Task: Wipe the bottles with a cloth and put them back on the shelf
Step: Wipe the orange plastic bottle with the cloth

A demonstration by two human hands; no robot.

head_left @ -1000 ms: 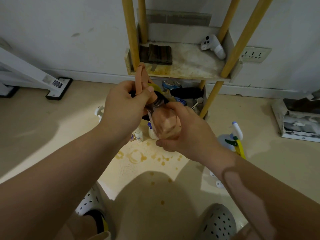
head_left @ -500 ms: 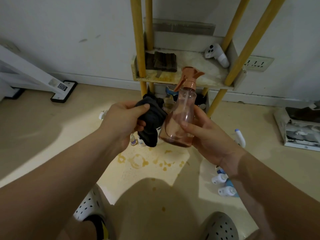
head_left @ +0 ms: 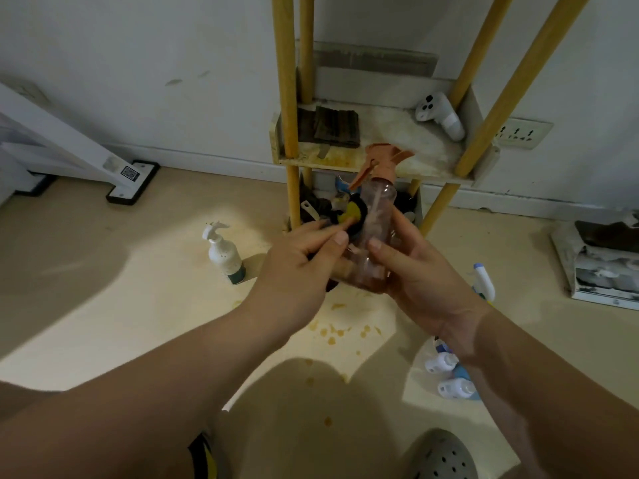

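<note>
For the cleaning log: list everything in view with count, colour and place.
shelf: 1, yellow posts, against wall
spray bottle: 1, clear pink, orange trigger, held in front of shelf
cloth: 1, black with yellow, pressed against spray bottle
pump bottle: 1, white, floor left of shelf
small bottles: 2, white and blue, floor at right
sprayer: 1, white and blue, floor right of shelf
controller: 1, white, on shelf
folded cloth: 1, dark, on shelf
left hand: 1, grips cloth
right hand: 1, holds spray bottle

Spray bottle (head_left: 375, 233) before shelf (head_left: 380, 164); left hand (head_left: 301, 267) with cloth (head_left: 331, 285) at its left, right hand (head_left: 425, 281) at its right.
Floor: pump bottle (head_left: 223, 252) far left, 2 small bottles (head_left: 446, 375) right.
</note>
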